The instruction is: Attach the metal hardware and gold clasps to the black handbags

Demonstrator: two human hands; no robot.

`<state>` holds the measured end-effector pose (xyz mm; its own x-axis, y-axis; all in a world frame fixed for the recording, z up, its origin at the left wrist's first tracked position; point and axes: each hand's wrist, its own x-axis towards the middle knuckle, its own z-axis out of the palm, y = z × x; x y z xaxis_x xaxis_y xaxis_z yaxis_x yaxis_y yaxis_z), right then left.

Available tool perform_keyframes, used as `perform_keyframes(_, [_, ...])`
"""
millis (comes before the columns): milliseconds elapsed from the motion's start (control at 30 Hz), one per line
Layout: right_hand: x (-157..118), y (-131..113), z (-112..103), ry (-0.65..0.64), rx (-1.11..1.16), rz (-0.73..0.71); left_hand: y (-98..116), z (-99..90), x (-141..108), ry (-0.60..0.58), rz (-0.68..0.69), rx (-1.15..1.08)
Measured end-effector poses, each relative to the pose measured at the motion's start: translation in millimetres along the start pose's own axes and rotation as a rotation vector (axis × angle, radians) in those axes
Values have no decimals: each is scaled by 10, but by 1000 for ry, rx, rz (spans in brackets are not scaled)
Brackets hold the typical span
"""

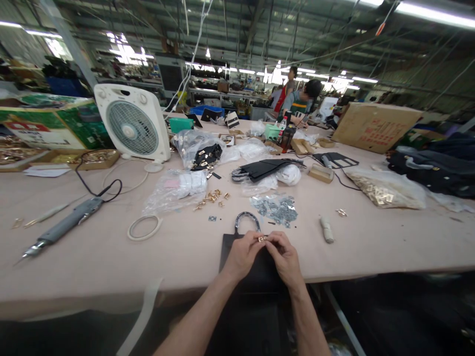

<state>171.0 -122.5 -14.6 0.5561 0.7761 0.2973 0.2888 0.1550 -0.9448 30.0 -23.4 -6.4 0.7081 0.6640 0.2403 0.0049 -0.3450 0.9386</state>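
Observation:
Both of my hands meet over a black handbag panel (256, 277) at the table's front edge. Between my fingertips is a small gold metal clasp (261, 239). My left hand (245, 251) pinches it from the left, and my right hand (282, 252) pinches it from the other side. A curved handle (248, 215) in clear wrap rises from the panel's far edge, just beyond my fingers. Past it lie a heap of flat grey metal plates (276, 208) and a small pile of gold clasps (215, 196).
An electric screwdriver (70, 221) and a tape roll (144, 228) lie to the left, before a white fan (131, 123). Black handle pieces (265, 169) lie beyond the plates. A rolled cloth (326, 230) and a bag of parts (384, 188) are rightward. A co-worker (300, 104) stands across the table.

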Motion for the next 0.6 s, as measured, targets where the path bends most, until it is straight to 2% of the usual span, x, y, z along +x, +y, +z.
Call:
perform_keyframes(200, [-49, -15, -14, -17, -111, -100, -46, 29, 26, -37, -70, -55])
perform_keyframes(400, [-95, 1, 11, 49, -216, -255, -27, 5, 27, -50, -119, -141])
perform_keyframes(600, [-49, 39, -6, 20, -102, -147, -15, -32, 11, -99, -78, -243])
